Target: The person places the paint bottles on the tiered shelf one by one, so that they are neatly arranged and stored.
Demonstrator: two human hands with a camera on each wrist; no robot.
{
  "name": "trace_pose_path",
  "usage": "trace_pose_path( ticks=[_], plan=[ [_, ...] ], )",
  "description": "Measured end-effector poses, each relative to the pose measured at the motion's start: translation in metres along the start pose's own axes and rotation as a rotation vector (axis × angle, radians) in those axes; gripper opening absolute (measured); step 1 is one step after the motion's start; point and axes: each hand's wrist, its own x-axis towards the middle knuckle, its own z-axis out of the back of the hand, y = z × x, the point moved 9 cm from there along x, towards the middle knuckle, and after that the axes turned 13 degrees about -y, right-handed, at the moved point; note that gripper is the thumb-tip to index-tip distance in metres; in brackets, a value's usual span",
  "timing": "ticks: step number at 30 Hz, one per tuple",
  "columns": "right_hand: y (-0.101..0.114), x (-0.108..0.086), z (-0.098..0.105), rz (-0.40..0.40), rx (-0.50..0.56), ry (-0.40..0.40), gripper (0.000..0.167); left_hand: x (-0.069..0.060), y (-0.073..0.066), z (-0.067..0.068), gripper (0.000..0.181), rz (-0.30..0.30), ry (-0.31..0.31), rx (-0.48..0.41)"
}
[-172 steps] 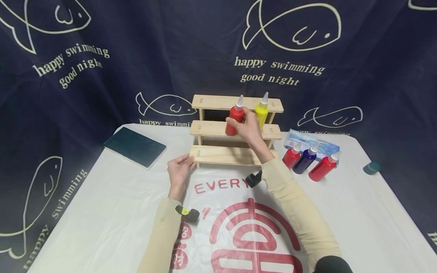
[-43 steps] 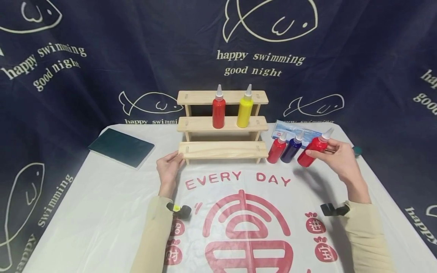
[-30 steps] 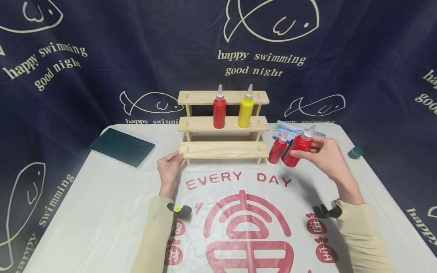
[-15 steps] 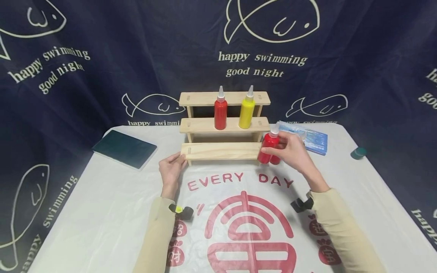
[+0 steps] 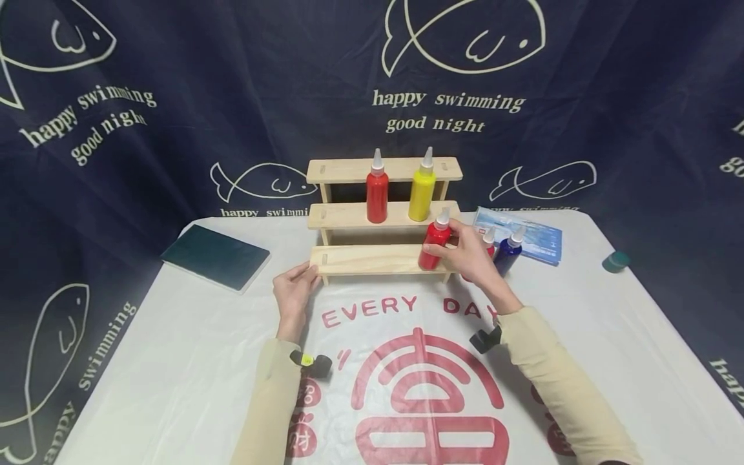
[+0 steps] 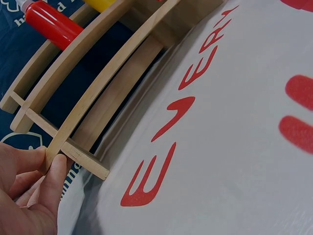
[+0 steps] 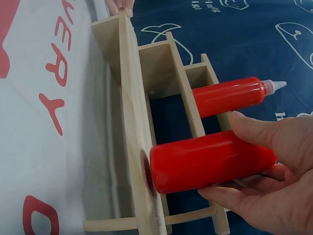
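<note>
A three-step wooden rack (image 5: pixel 372 258) stands at the back of the table. My left hand (image 5: pixel 293 294) pinches the left end of its lowest step between thumb and fingers, as the left wrist view (image 6: pixel 34 186) also shows. In my right hand (image 5: pixel 473 255) is a red squeeze bottle (image 5: pixel 433 245) with a white pointed cap, gripped near its top. In the right wrist view its base (image 7: pixel 161 169) is at the lowest step's right part; whether it touches the wood I cannot tell. Another red bottle (image 5: pixel 377 194) and a yellow bottle (image 5: pixel 422 194) stand upright on the middle step.
Right of the rack, a dark blue bottle (image 5: pixel 508 252) and a red bottle (image 5: pixel 489 239), partly hidden by my right hand, stand before a blue-and-white box (image 5: pixel 540 242). A dark green notebook (image 5: pixel 215 257) lies at left, a small green lidded object (image 5: pixel 616 261) near the right edge.
My right hand has carried the red bottle leftward from the group at right to the lowest step. Earlier, it set another red bottle on the middle step. My left hand keeps its hold.
</note>
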Motion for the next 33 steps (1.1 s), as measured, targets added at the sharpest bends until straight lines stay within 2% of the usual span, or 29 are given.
trace_pose_path(
  ticks=[7,16,24,29,33],
  plan=[
    [-0.005,0.003,-0.005,-0.017,0.000,-0.011,0.042,-0.002,0.001,0.000,0.033,-0.002,0.009,-0.001],
    [-0.005,0.008,-0.005,0.035,-0.028,-0.042,0.042,-0.002,0.000,0.001,0.032,0.000,-0.004,0.002],
    [-0.003,0.003,-0.007,0.037,-0.045,0.015,0.051,-0.002,0.001,0.002,0.032,0.000,-0.011,0.006],
    [0.007,-0.006,0.005,0.017,-0.012,0.047,0.069,-0.002,0.001,0.003,0.032,-0.009,-0.013,-0.012],
    [0.019,-0.011,0.021,0.063,0.037,0.048,0.073,-0.002,0.000,0.001,0.032,-0.016,-0.005,-0.009]
  ],
)
